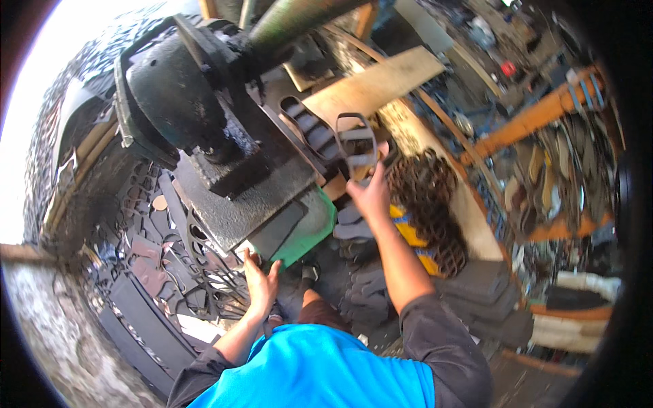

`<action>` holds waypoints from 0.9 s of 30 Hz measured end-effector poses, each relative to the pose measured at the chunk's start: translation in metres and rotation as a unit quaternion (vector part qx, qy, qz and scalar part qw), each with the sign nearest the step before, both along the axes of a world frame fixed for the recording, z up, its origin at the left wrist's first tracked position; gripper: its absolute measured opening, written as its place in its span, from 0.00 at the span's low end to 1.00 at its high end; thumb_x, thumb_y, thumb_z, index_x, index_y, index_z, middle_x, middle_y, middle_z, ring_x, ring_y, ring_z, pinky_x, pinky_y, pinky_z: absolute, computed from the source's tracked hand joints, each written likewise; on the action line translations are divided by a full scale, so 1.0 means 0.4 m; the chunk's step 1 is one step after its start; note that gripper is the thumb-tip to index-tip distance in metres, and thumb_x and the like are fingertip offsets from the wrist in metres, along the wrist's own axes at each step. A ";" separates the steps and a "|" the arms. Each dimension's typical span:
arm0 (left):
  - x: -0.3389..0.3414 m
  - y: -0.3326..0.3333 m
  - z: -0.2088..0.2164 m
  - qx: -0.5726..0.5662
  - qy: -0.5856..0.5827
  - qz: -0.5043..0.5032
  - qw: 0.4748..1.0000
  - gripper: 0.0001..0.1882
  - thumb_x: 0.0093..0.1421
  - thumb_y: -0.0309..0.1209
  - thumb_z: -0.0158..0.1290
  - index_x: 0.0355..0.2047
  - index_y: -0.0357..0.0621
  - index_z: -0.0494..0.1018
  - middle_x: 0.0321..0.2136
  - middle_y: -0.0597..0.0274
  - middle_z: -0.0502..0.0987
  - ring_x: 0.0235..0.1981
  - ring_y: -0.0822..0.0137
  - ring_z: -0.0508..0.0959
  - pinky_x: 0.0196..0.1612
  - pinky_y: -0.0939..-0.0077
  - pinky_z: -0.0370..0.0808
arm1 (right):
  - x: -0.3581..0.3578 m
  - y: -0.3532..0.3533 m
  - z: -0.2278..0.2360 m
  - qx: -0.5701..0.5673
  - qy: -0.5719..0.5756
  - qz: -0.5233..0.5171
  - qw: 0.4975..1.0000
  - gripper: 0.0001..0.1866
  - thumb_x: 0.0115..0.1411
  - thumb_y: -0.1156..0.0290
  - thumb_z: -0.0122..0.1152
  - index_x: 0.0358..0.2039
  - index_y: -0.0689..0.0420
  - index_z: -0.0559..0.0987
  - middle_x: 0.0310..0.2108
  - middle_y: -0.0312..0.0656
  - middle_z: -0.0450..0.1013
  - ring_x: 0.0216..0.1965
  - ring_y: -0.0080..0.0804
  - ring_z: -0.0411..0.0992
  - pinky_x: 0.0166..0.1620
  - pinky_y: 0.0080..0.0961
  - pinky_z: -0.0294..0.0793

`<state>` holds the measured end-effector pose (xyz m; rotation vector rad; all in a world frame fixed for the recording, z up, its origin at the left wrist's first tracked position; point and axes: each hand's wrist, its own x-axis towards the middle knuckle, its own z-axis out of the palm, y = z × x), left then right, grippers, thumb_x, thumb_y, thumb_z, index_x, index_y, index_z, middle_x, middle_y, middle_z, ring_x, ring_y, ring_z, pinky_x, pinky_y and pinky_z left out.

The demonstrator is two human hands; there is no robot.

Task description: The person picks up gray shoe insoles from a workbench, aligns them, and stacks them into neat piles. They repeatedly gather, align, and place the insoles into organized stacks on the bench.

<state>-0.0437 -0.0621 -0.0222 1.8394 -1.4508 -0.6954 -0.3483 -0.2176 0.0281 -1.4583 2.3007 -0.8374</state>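
A green cutting board [314, 216] lies on the flat bed of a heavy dark press [252, 194], with a dark sheet [282, 228] on top of it. At the board's near left corner, my left hand [260, 282] has its thumb and fingers around the edge. My right hand [371, 196] is closed on the near end of a sole-shaped cutting die [338, 139], a thin dark metal outline with an open middle, tilted up off the bed. Left of it lies a second sole-shaped die [306, 122] with crossbars. The press head [180, 95] stands raised over the bed.
Dark cut-out scraps [163, 251] cover the floor at left. A heap of brown perforated offcuts [425, 197] sits beside my right forearm, above stacked dark sheets [473, 282]. A wooden plank [374, 81] lies behind the dies. Wooden racks [537, 112] hold many soles at far right.
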 end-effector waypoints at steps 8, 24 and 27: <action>0.168 -0.009 -0.009 0.148 0.179 -0.076 0.970 0.42 0.58 0.28 0.65 0.71 0.44 0.59 0.36 0.51 0.78 0.38 0.58 0.82 0.44 0.67 0.78 | -0.013 -0.471 -0.134 -0.149 0.125 0.167 0.966 0.48 0.47 0.43 0.75 0.63 0.56 0.70 0.61 0.63 0.65 0.65 0.61 0.61 0.66 0.51 0.60; 0.132 0.208 0.037 0.174 0.035 -0.342 0.923 0.40 0.57 0.33 0.65 0.69 0.48 0.63 0.33 0.50 0.79 0.34 0.53 0.82 0.40 0.60 0.79 | 0.351 0.600 0.012 -0.076 -0.086 0.125 0.986 0.34 0.47 0.57 0.79 0.50 0.56 0.73 0.54 0.57 0.63 0.60 0.58 0.62 0.61 0.50 0.64; 0.141 0.221 0.017 0.119 0.054 -0.339 0.932 0.39 0.57 0.32 0.65 0.68 0.47 0.64 0.33 0.50 0.80 0.33 0.53 0.82 0.40 0.60 0.79 | 0.450 0.642 -0.044 -0.095 -0.021 0.123 0.988 0.33 0.47 0.62 0.79 0.51 0.55 0.72 0.58 0.62 0.61 0.61 0.62 0.61 0.62 0.54 0.64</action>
